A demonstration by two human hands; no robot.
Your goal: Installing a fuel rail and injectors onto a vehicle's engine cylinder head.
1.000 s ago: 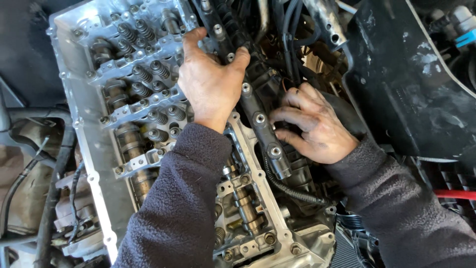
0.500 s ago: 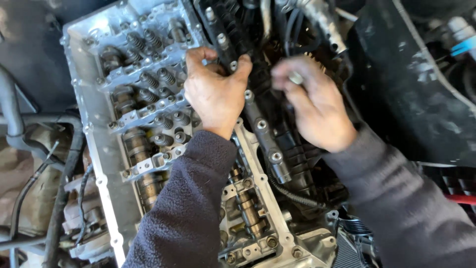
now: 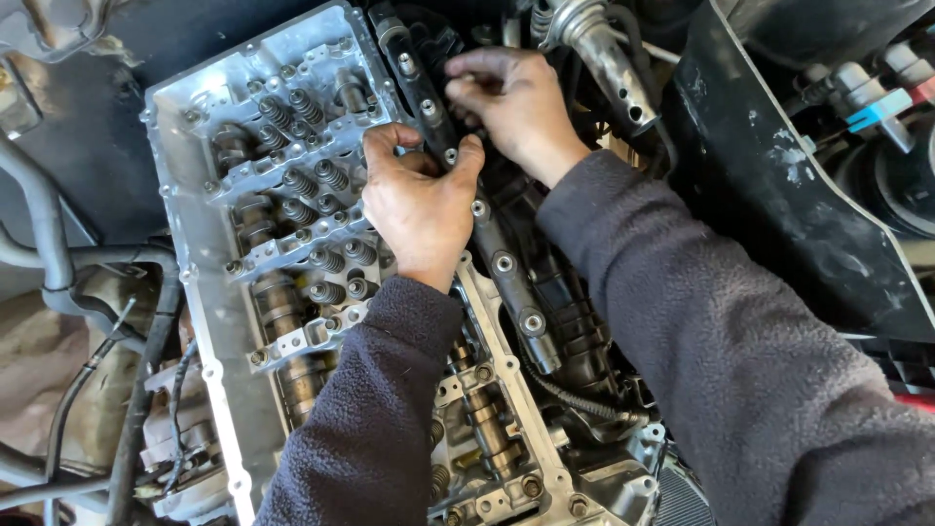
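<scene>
Aluminium head [image 3: 209, 282] laid bare across the left and centre of the frame, cover off, springs [image 3: 310, 182] and cam [image 3: 278, 317] in open rows. Slanting from top centre down toward lower centre, a dark rail [image 3: 506, 273] studded with bright bolts [image 3: 504, 263], lying along the head's right edge.

Left hand [image 3: 419, 200] at frame centre, curled over the rail's upper stretch: thumb hooked on the right side, fingers bent over the left, knuckles up. Looks like a steadying grip, pinning the rail against the casting so it cannot twist. Palm side hidden, so cannot tell how hard the clamp is.

Right hand [image 3: 516, 102] just above, at upper centre, fingertips drawn together on the rail's top end near a bolt. Whether something small sits between thumb and forefinger cannot be made out. Likely placed there for fine work at that end while the other hand bears the load.

Grey fleece sleeves [image 3: 682, 331] entering from the bottom edge. Corroded pipe [image 3: 609, 58] poking in at top, just right of the right hand. Black panel [image 3: 779, 185] filling the right side; hoses [image 3: 44, 244] looping at far left.
</scene>
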